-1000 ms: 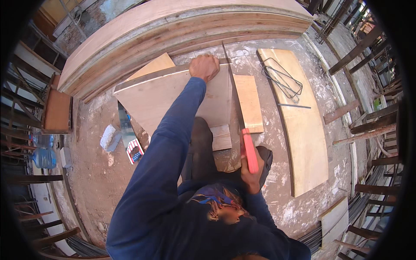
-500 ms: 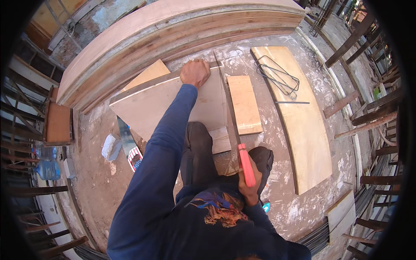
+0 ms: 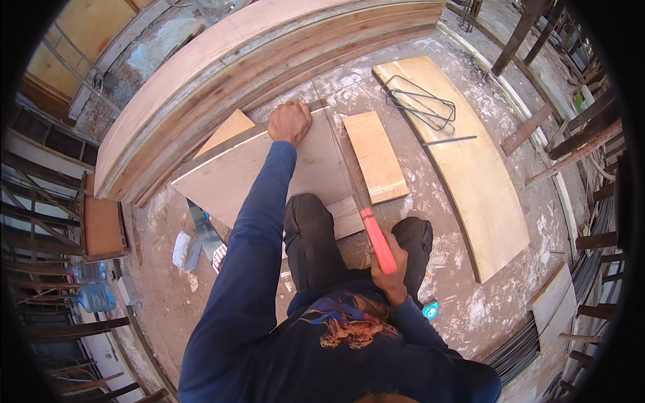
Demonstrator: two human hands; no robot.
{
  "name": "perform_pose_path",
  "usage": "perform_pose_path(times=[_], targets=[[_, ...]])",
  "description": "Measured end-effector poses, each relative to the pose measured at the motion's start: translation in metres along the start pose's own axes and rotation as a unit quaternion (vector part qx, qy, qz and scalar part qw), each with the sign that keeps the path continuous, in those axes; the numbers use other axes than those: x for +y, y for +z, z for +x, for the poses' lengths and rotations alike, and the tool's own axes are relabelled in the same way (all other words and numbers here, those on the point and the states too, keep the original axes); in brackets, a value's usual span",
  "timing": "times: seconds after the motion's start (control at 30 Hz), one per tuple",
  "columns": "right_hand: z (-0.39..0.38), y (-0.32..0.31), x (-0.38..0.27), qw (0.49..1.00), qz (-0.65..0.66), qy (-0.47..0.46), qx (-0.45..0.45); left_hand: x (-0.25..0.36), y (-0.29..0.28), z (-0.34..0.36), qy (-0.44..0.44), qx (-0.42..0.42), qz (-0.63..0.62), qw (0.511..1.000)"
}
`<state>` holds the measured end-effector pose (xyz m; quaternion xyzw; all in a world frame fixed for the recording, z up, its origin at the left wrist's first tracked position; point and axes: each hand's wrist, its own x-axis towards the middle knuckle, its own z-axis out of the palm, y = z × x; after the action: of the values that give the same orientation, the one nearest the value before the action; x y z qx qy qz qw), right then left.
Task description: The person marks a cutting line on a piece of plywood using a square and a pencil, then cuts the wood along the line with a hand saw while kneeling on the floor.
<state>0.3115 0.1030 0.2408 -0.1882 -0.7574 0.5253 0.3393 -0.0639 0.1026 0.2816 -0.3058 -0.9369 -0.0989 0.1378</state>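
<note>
My left hand [image 3: 290,122] is closed over the far edge of a brown plywood-faced board [image 3: 235,176], its fingers curled around that edge. In my right hand [image 3: 392,274] is a handsaw, gripped by its red handle [image 3: 378,240]. The thin saw blade [image 3: 349,176] runs away from me along the right part of the board, between it and a short pale plank [image 3: 375,158]. My knee rests against the board's near side. Partly under the board, to the left, lies a second saw [image 3: 203,225]; my left sleeve covers some of its handle.
Bent steel wire [image 3: 422,107] lies on a long pale board [image 3: 474,181] at the right. Stacked long panels [image 3: 269,64] cross the far side. A teal tape measure [image 3: 430,310] sits near my right arm. Water jugs [image 3: 96,297] and a white lump [image 3: 185,250] are at the left.
The red saw handle has moved forward, closer to the board's near edge. My left hand keeps its hold on the far edge. The whole view has shifted and turned slightly.
</note>
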Motion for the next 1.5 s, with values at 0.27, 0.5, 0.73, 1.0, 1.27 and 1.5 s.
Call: perform_pose_path(times=[0.27, 0.5, 0.73, 1.0, 1.27, 1.5], targets=[[0.091, 0.046, 0.003, 0.999, 0.008, 0.045, -0.006, -0.001, 0.003, 0.001, -0.022, -0.013, -0.012, 1.0], [0.05, 0.017, 0.017, 1.0, 0.007, 0.001, 0.02, 0.019, -0.005, 0.0, 0.018, 0.013, -0.028, 0.999], [0.085, 0.048, 0.011, 0.999, 0.026, 0.026, 0.011, -0.01, 0.011, -0.004, -0.001, 0.017, -0.023, 1.0], [0.071, 0.025, 0.016, 0.999, 0.027, 0.042, -0.018, 0.0, 0.001, -0.003, 0.004, 0.006, -0.038, 0.999], [0.015, 0.007, 0.01, 0.999, 0.029, 0.007, -0.027, -0.009, 0.0, 0.0, -0.016, -0.01, -0.008, 1.0], [0.126, 0.051, 0.018, 1.0, 0.021, -0.007, 0.018, 0.009, 0.006, 0.001, 0.012, 0.009, -0.037, 0.999]])
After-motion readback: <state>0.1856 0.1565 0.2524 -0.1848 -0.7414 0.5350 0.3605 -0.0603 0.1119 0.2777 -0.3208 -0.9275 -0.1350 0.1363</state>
